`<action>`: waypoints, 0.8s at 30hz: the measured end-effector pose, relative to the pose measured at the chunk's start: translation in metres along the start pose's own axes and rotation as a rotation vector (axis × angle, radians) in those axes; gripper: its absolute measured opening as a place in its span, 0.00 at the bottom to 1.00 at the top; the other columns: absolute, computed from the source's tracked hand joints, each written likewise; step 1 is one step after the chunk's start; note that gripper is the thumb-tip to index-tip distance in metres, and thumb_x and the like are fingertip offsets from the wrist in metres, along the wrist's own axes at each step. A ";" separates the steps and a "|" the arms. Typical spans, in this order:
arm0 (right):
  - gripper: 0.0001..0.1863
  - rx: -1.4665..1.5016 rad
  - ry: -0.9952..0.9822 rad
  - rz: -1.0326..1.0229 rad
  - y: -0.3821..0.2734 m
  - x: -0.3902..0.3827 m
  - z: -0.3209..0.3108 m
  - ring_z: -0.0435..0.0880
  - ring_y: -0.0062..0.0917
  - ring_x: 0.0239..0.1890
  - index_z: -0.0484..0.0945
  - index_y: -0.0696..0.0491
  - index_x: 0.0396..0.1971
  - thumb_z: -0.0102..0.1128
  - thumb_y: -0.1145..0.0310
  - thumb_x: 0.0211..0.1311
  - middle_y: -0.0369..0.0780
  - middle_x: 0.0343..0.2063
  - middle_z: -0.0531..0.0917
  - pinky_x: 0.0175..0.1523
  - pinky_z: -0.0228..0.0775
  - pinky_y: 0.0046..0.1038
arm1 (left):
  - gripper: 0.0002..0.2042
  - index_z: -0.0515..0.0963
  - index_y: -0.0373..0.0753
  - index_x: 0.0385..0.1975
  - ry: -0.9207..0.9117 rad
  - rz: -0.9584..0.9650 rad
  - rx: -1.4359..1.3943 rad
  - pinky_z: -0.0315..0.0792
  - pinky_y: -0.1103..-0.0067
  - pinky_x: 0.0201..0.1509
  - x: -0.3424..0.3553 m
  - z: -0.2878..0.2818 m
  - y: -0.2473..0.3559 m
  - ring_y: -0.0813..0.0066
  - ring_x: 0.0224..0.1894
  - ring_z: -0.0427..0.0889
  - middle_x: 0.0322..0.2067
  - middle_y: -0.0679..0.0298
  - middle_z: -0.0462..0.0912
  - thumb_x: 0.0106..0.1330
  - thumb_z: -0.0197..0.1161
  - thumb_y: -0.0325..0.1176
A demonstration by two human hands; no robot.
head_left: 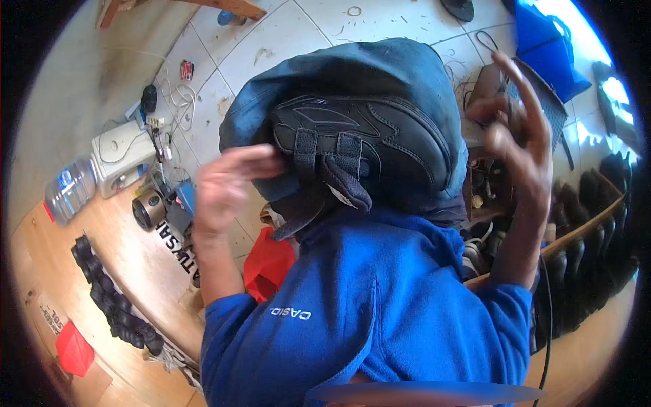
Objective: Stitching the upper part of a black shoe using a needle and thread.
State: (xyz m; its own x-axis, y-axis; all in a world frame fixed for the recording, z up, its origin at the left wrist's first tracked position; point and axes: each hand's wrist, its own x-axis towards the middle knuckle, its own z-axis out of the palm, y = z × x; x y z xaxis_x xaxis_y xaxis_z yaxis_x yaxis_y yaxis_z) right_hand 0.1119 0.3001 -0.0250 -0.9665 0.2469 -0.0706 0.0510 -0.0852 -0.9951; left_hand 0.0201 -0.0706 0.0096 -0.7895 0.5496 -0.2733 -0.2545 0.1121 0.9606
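A black shoe [359, 146] with two strap fastenings is lying on its side at the centre of the frame, resting on the person's knee, which is covered in dark blue cloth [380, 68]. The left hand [227, 186] is touching the shoe's heel end at centre left, its fingers [254, 157] loosely curled against the edge and gripping nothing that can be made out. The right hand [519, 129] is lifting at the upper right, clear of the shoe, its fingers [522, 81] spread and released, though motion blur is hiding details. A clear plastic bottle [70, 190] with a blue label is lying at the left edge on the wooden worktop [135, 264]; its contents cannot be told. A red bag [268, 264] is sitting below the shoe.
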 end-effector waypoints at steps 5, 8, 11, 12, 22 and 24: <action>0.42 -0.379 -0.260 -0.056 -0.002 -0.030 0.022 0.86 0.31 0.36 0.69 0.47 0.59 0.77 0.61 0.37 0.46 0.36 0.84 0.38 0.76 0.29 | 0.35 0.71 0.28 0.50 -0.345 -0.045 0.211 0.68 0.73 0.59 0.046 0.027 -0.026 0.67 0.49 0.77 0.49 0.57 0.77 0.42 0.78 0.36; 0.40 -0.443 -0.228 -0.045 -0.004 -0.039 0.032 0.86 0.34 0.37 0.70 0.48 0.58 0.76 0.60 0.39 0.47 0.36 0.84 0.40 0.77 0.31 | 0.37 0.73 0.30 0.50 -0.483 -0.162 0.083 0.69 0.73 0.58 0.064 0.037 -0.009 0.70 0.48 0.77 0.46 0.59 0.79 0.35 0.81 0.31; 0.39 -0.515 -0.196 -0.057 0.010 -0.045 0.033 0.86 0.35 0.37 0.70 0.48 0.58 0.75 0.60 0.40 0.48 0.37 0.84 0.40 0.77 0.31 | 0.32 0.77 0.34 0.45 -0.640 -0.315 -0.074 0.72 0.75 0.54 0.074 0.046 0.003 0.73 0.46 0.78 0.41 0.62 0.82 0.33 0.81 0.28; 0.39 -0.554 -0.191 -0.057 0.015 -0.048 0.033 0.85 0.35 0.38 0.70 0.48 0.58 0.74 0.60 0.41 0.48 0.38 0.83 0.40 0.77 0.31 | 0.32 0.77 0.34 0.45 -0.643 -0.320 -0.073 0.72 0.75 0.54 0.074 0.049 0.001 0.73 0.46 0.78 0.41 0.62 0.82 0.33 0.81 0.28; 0.14 -0.768 -0.006 -0.295 -0.007 -0.059 0.007 0.80 0.28 0.24 0.79 0.55 0.43 0.59 0.79 0.55 0.42 0.26 0.81 0.29 0.72 0.26 | 0.33 0.77 0.33 0.45 -0.444 -0.372 -0.132 0.73 0.77 0.55 0.059 0.053 -0.015 0.73 0.44 0.79 0.40 0.62 0.82 0.30 0.81 0.24; 0.12 -0.729 -0.039 -0.305 -0.007 -0.059 0.012 0.80 0.30 0.24 0.81 0.56 0.39 0.61 0.81 0.52 0.42 0.26 0.80 0.29 0.72 0.26 | 0.43 0.75 0.28 0.47 -0.515 -0.402 0.012 0.72 0.70 0.55 0.063 0.050 -0.016 0.65 0.47 0.79 0.43 0.56 0.81 0.18 0.83 0.25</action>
State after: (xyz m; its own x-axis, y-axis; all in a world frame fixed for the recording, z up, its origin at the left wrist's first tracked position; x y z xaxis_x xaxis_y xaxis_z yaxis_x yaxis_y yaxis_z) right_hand 0.1651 0.2744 -0.0128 -0.9718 0.1218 0.2017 -0.0789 0.6383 -0.7657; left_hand 0.0021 0.0039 -0.0203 -0.2647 0.7888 -0.5547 -0.4652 0.3994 0.7900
